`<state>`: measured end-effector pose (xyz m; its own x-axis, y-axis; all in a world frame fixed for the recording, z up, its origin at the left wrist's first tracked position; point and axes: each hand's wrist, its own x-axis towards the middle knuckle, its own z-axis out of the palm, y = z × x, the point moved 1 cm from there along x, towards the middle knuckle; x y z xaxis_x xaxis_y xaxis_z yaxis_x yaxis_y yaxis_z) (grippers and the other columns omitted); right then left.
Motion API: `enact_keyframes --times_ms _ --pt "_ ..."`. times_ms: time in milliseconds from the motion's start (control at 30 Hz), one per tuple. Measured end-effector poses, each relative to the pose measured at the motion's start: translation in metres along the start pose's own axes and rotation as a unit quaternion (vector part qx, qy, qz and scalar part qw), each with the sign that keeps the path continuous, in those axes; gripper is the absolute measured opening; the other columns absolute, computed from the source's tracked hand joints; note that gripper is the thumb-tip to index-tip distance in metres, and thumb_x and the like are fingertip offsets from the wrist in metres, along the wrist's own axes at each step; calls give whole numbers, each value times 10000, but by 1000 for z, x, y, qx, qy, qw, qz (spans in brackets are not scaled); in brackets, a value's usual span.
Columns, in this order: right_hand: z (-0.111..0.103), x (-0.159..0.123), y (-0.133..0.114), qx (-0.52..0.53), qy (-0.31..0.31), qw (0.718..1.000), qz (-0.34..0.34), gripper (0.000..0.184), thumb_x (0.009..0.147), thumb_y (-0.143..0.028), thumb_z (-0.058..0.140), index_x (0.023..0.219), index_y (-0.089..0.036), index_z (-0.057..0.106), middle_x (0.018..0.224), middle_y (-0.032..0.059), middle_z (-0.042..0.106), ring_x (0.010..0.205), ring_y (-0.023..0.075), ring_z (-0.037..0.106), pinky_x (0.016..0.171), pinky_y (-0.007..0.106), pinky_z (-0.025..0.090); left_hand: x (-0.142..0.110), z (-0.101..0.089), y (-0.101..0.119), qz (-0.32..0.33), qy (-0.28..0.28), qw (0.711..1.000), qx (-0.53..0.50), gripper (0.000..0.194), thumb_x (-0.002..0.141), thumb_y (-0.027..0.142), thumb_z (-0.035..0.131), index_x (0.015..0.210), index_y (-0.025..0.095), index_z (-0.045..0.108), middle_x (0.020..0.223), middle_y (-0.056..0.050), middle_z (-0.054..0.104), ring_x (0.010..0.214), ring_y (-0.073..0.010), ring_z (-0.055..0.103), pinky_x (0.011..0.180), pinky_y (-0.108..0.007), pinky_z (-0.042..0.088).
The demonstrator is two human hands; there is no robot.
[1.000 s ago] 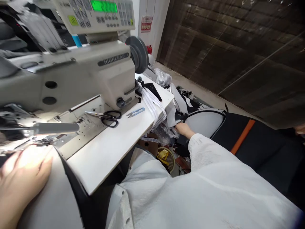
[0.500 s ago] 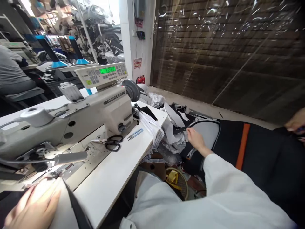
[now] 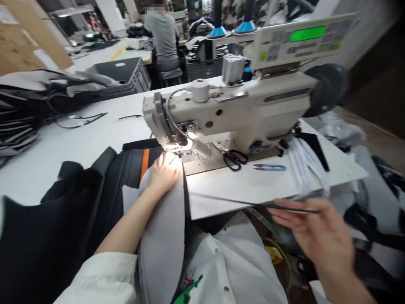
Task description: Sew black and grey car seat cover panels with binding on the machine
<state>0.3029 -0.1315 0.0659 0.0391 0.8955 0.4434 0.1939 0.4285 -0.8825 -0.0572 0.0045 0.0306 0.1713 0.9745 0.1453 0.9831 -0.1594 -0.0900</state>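
Note:
My left hand lies on a light grey fabric panel with a black edge, its fingers spread close to the lit needle area of the sewing machine. Under and beside that panel is black padded fabric with an orange stripe. Blurred by motion, my right hand pinches a thin black strip by the table's front edge. The strip stretches leftward over the white tabletop toward the grey panel; whether its far end is attached, I cannot tell.
Black-handled scissors and blue thread snips lie right of the needle. White strips hang over the table edge. A grey crate and stacked dark pieces stand left. A person sits farther back.
My view has swung left. My right hand has come from the fabric pile on the right to the table's front edge, now with the black strip. My left hand stays on the panel by the needle.

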Motion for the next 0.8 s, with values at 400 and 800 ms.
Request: enact_keyframes --times_ms 400,800 --pt "123 39 48 -212 -358 835 -360 307 935 -272 414 698 -169 578 695 38 602 553 127 473 515 274 376 11 2 16 7 16 1000 19 311 897 237 403 1095 171 633 1258 -133 534 1248 -320 391 1014 -481 356" --pt "184 109 105 -291 -324 856 -278 394 892 -71 425 1252 -189 532 1218 56 593 1188 203 460 963 353 325 -52 -29 36 314 -64 943 -92 132 877 181 463 883 146 590 1137 -112 592 1067 -230 530 913 -388 438"
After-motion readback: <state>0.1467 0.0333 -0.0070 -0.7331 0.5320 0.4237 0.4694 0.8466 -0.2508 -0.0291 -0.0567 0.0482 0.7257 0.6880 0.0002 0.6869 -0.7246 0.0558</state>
